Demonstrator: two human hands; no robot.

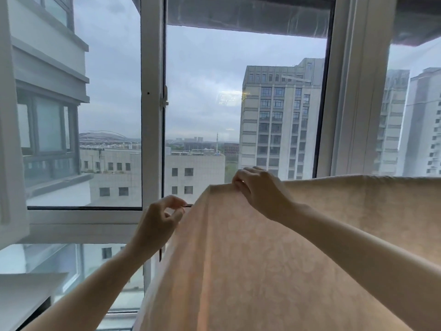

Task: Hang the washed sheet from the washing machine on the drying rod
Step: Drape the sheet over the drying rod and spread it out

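Hands: right hand grips sheet top edge; left hand pinches its corner.

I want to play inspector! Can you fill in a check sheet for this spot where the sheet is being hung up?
Surface: no table seen; a white ledge at lower left.
Job's things: the peach sheet hangs draped over the rod, which it hides except for a dark tip by its left edge.
Clutter: nothing seen.
Hands: the right hand grips the sheet's top fold; the left hand has curled fingers at the rod tip, and whether they pinch anything is unclear.
Cables: nothing seen.
Surroundings: a white-framed window, with tall buildings and grey sky outside.
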